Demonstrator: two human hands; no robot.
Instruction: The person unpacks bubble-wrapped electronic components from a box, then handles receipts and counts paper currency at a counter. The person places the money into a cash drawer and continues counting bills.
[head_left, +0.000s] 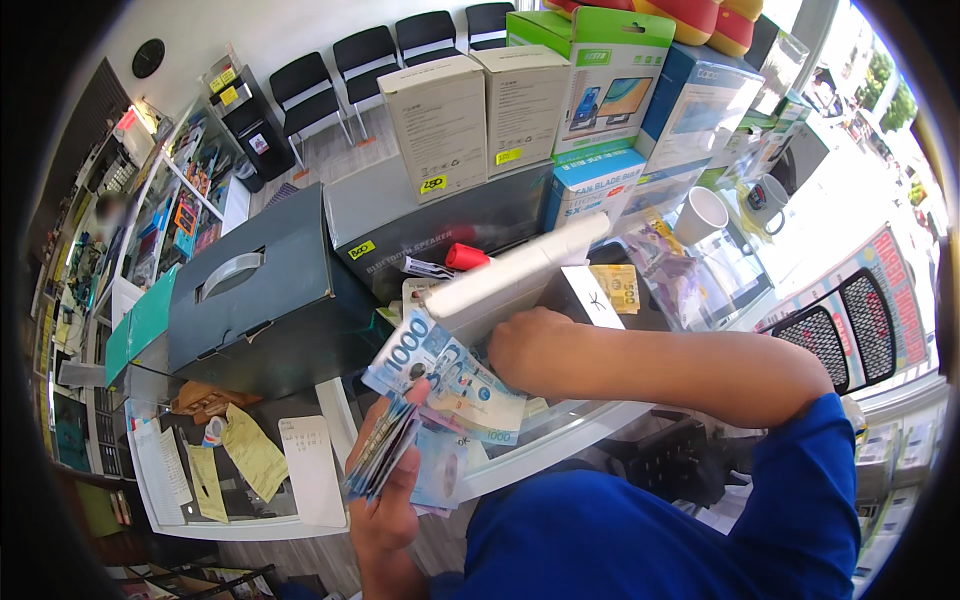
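Observation:
My left hand (385,495), low in the middle, is closed round a fanned stack of banknotes (388,440). Blue notes (470,385) spread out from the stack toward the right, and another blue note (437,465) hangs beneath. My right hand (530,350) reaches in from the right, down into an open white box (515,275) whose lid stands raised. Its fingers look curled, but their tips and anything they hold are hidden. Yellow banknotes (617,288) lie by the box's right side, next to a white flap (592,297).
A big dark carton (260,290) and a long speaker box (430,215) stand behind the glass counter. Stacked product boxes (435,125) rise at the back. A white mug (700,215) and a glass mug (765,200) sit to the right. Yellow papers (253,450) and a white card (312,470) lie left.

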